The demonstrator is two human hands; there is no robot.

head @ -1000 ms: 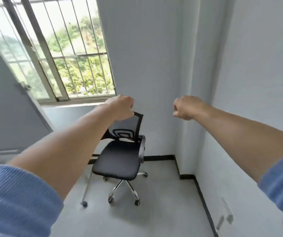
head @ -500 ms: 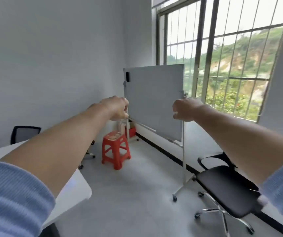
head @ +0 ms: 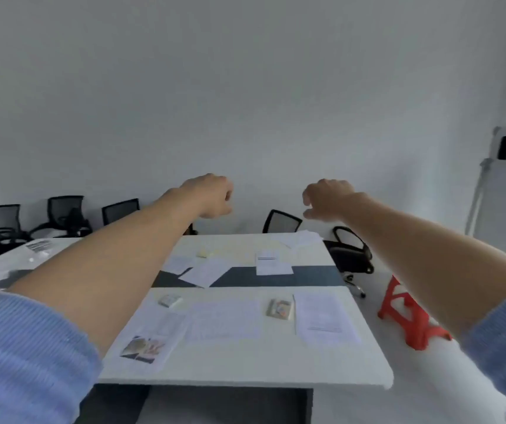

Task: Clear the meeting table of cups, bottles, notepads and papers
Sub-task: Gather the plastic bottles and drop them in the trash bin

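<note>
1. Head view, grips: the left grip (head: 212, 195) is up in the air, fingers curled into a fist on nothing. The right grip (head: 328, 198) is level with it and apart, fingers slack and loosely bent, holding nothing.
2. Below both grips lies the white worktop (head: 245, 368); neither grip touches it.
3. Below the left grip: a small pad (head: 169, 300) and a photo sheet (head: 144, 347).
4. Below the right grip: a printed sheet (head: 325, 316), with a notepad (head: 280, 308) just beside it.
5. Between the grips, lower, are loose papers (head: 205, 272).
6. Right of the right grip, on the floor, is a red stool (head: 407, 316).
</note>
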